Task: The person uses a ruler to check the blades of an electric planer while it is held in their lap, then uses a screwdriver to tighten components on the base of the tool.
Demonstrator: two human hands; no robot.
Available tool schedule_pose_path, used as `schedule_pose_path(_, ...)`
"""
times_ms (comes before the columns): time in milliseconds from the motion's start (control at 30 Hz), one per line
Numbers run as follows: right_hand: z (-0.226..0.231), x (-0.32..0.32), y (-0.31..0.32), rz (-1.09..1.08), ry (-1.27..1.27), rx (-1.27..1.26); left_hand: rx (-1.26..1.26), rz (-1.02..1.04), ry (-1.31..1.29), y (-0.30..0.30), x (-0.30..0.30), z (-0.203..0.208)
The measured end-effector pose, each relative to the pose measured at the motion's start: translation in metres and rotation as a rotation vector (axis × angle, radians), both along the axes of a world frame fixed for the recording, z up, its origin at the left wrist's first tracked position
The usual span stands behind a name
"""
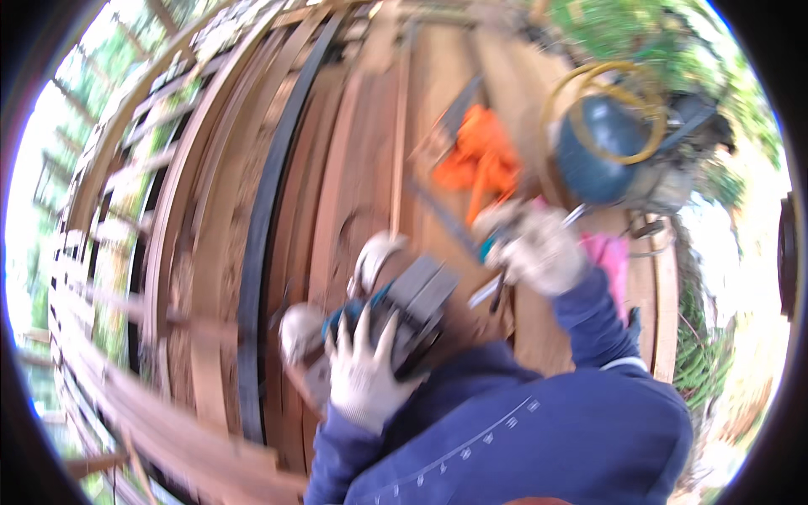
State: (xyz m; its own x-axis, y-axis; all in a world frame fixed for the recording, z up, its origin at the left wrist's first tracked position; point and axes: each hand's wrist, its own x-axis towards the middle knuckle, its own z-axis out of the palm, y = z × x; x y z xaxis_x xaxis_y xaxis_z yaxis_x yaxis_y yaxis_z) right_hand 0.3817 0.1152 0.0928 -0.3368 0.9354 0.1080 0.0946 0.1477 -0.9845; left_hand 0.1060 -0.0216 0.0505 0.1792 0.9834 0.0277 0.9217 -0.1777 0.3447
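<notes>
My left hand (365, 380), in a whitish work glove, lies with spread fingers on a teal, black and grey power tool (421, 296). That tool sits between my legs, near my pale shoes (375, 256). Farther right, my gloved right hand (539, 252) is closed, its fingers curled in. Something teal and thin metallic pieces show around it, but motion blur hides what it grips. Just beyond it lies a crumpled orange cloth (481, 156), and a pink cloth (608, 257) is beside my right wrist.
Long brown boards (362, 143) run away from me, with a dark strip (282, 160) among them. A blue tank (596, 151) with a coiled yellow hose (627, 158) stands at the far right. A flat metal square (461, 103) lies past the cloth. Green plants border the right side.
</notes>
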Motion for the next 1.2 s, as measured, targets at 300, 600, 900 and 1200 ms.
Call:
schedule_pose_path(300, -0.138, 0.074, -0.019, 0.039, -1.121, -0.199, -0.081, -0.081, 0.012, 0.023, -0.029, -0.026)
schedule_pose_path(600, -0.206, 0.077, -0.036, 0.329, -1.394, -0.334, -0.141, -0.074, -0.110, 0.024, -0.055, -0.006)
schedule_pose_path(900, -0.073, 0.016, 0.007, 0.170, -0.793, 0.197, 0.133, -0.150, -0.382, 0.013, -0.066, 0.045)
schedule_pose_path(1200, 0.027, -0.106, 0.006, 0.906, -0.325, 0.652, -0.155, -0.610, -0.462, 0.017, -0.069, 0.111)
